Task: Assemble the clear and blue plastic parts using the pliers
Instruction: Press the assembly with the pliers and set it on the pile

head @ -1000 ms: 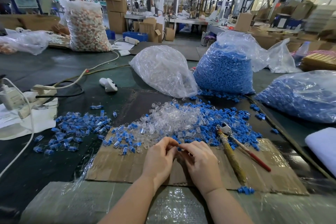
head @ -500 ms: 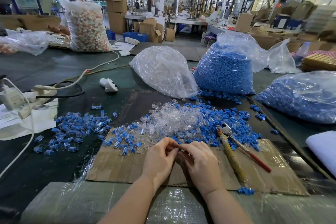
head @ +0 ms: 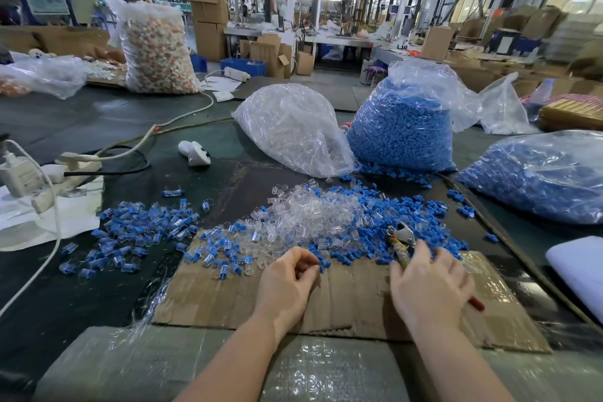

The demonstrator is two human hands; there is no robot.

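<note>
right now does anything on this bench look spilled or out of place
Yes: loose blue parts have spilled from the base of the blue bag onto the table, and a few strays lie scattered beyond the cardboard.
</note>
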